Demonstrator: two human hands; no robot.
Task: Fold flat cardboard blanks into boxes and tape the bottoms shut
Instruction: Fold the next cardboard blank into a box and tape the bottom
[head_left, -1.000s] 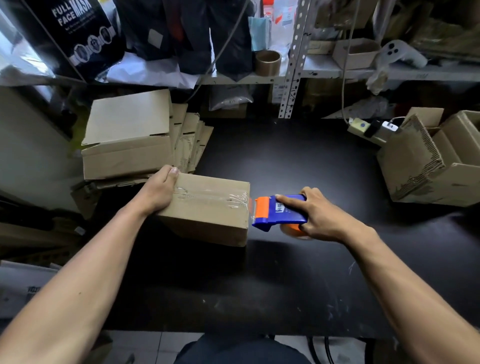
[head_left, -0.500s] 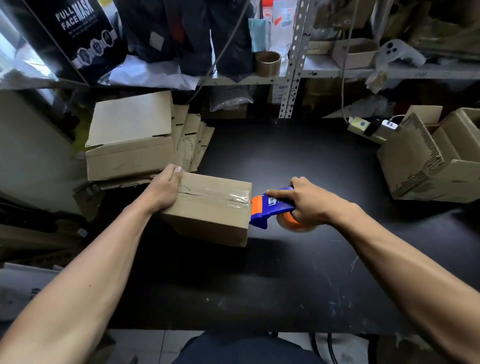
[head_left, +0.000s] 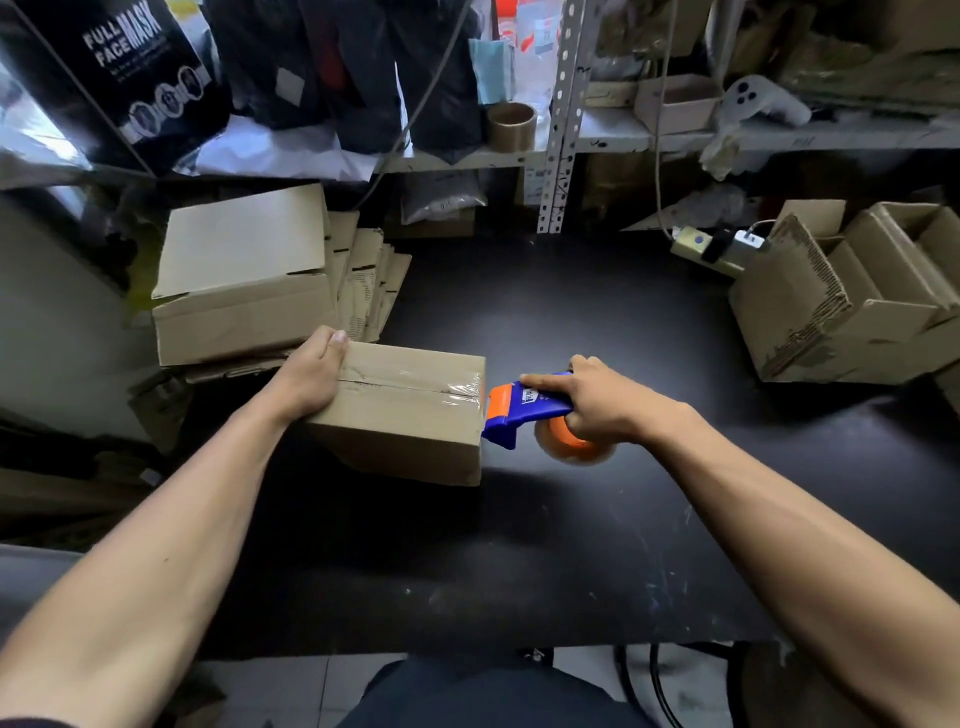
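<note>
1. A folded cardboard box (head_left: 410, 415) sits on the dark tabletop (head_left: 519, 545), left of centre, with a strip of clear tape (head_left: 410, 382) running along its top seam to the right-hand edge.
2. The left hand (head_left: 306, 379) rests on the box's left end, fingers curled over the far top corner, so that grip clasps the box.
3. The right hand (head_left: 597, 400) is wrapped round a blue and orange tape dispenser (head_left: 524, 410), its grip closed on the handle with the index finger laid along the top.
4. The dispenser's orange nose is at the box's upper right edge, where the tape wrinkles; whether the tape is cut from the roll is hard to tell from this angle.
5. The orange tape roll (head_left: 576, 444) hangs below the right hand, just above or on the tabletop.
6. A stack of flat cardboard blanks (head_left: 244, 275) lies behind the left hand, near the box.
7. Open finished boxes (head_left: 852, 306) stand at the far right, well apart from the work.
8. A shelf (head_left: 623, 140) with clutter runs across the back.
</note>
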